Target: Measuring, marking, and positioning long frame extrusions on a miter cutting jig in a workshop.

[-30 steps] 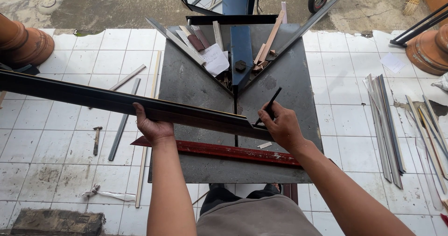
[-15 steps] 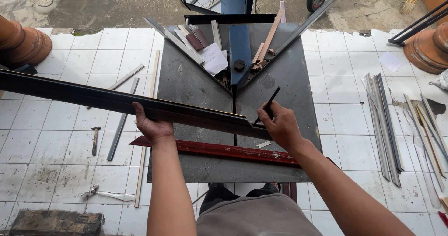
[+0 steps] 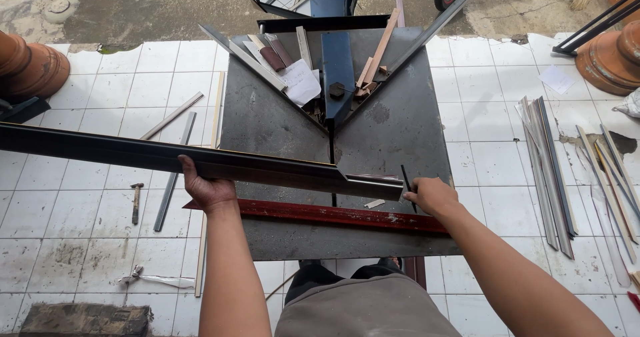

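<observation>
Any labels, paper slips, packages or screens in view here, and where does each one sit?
White paper sheets: on the grey metal table, left of the blue upright, crumpled rectangles.
White paper slip: on the floor tiles at the right, near the clay pots, roughly square.
No packages, signs or screens.

A long moulding strip (image 3: 200, 160) lies across the tabletop (image 3: 400, 130), running off its left edge over the tiled floor (image 3: 87, 204). The left hand (image 3: 207, 189) holds it from the near side; the right hand (image 3: 432, 194) sits at its right end with what may be a pencil (image 3: 405, 180). A metal bar (image 3: 333, 216) lies nearer, parallel. Behind, offcuts (image 3: 293, 70) rest in the V-shaped fence. More strips (image 3: 550, 170) lie on the floor right of the tabletop, and a hammer (image 3: 135, 200) lies left.
</observation>
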